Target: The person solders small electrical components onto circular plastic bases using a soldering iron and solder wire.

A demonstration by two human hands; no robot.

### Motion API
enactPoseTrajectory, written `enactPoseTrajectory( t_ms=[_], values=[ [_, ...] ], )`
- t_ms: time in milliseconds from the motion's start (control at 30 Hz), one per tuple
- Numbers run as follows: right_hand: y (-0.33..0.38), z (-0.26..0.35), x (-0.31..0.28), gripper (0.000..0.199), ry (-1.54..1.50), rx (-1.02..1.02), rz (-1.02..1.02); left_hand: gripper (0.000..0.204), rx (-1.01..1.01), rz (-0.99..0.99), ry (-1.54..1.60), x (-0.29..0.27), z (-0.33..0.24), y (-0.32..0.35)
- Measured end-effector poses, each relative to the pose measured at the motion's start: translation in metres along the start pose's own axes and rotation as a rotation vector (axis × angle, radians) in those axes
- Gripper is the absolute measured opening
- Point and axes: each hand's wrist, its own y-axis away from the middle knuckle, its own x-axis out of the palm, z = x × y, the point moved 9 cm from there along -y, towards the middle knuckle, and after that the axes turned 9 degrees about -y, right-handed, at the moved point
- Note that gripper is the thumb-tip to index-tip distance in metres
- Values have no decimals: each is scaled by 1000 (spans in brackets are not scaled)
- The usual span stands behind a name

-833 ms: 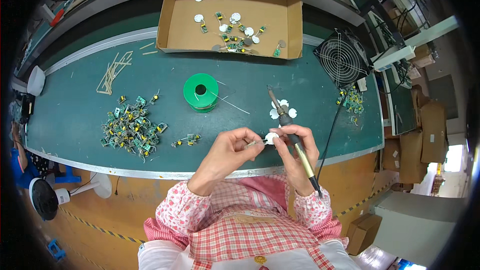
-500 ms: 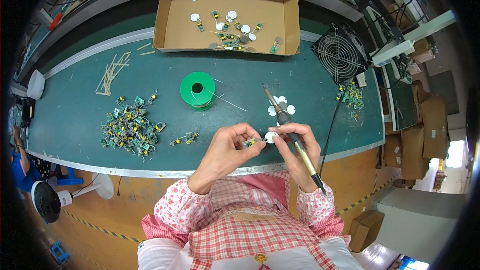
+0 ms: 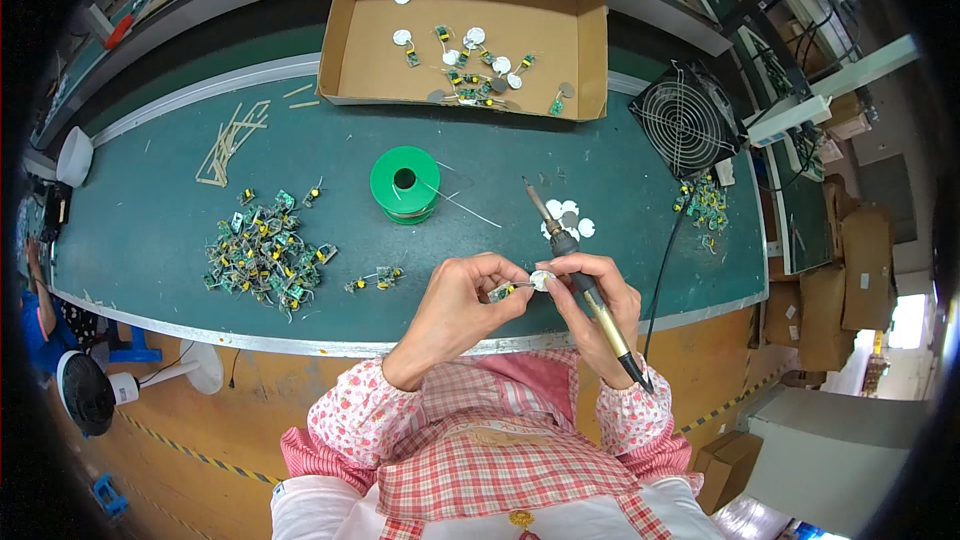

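Observation:
My left hand (image 3: 455, 305) pinches a small green circuit board (image 3: 503, 291) with yellow parts over the bench's near edge. My right hand (image 3: 592, 302) holds a soldering iron (image 3: 578, 275) with its tip pointing away from me, and its fingers press a small white disc (image 3: 541, 281) against the board. The two hands touch at the fingertips. A green spool of solder wire (image 3: 404, 184) stands just beyond them, with a loose strand trailing right. A few more white discs (image 3: 566, 219) lie under the iron's tip.
A heap of small green boards (image 3: 262, 252) lies at the left of the green bench (image 3: 160, 210), two loose boards (image 3: 376, 280) nearer. An open cardboard box (image 3: 470, 30) with finished pieces sits at the back. A black fan (image 3: 686, 121) stands right, with more boards (image 3: 706, 202) beside it.
Both hands have come together; the white disc now sits against the small board. The view has shifted slightly, and the iron stays in my right hand.

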Motion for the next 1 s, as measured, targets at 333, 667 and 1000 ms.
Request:
enactPoseTrajectory(
  t_ms=[333,667,1000],
  values=[
    [-2,30,-12,27,265,-229,-160,14,-109,-129,453,-9,28,-10],
    [9,34,-8,15,-9,-193,-48,15,-209,-177,661,-17,37,-17],
    [9,31,-3,9,16,-200,-37,14,-181,-171,690,-18,32,-15]
  ],
)
